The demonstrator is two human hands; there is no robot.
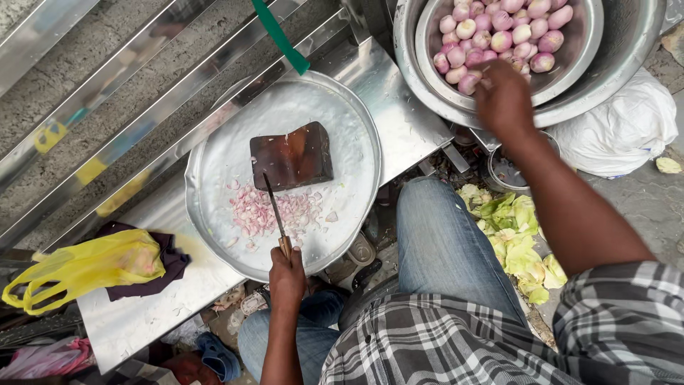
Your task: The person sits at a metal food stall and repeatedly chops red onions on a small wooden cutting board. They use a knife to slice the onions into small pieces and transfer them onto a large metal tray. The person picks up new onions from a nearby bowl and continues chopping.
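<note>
Steel bowl (613, 64): upper right, holding peeled onions (499, 32).
Round tray (214, 207): centre, bearing dark wooden block (292, 155) and chopped onion (274, 212).
Right hand (503, 96): over bowl's near rim, fingers curled onto an onion, probably pinching it.
Left hand (286, 276): lower centre, fist wrapped round knife (276, 214); blade pointing up-frame toward block.

A bare steel tabletop (399, 107) carries a wide round metal tray (353, 135) just ahead of the left hand (287, 276); left of that hand lie a crumpled yellow plastic bag (92, 267) and a dark cloth (171, 260)
</note>
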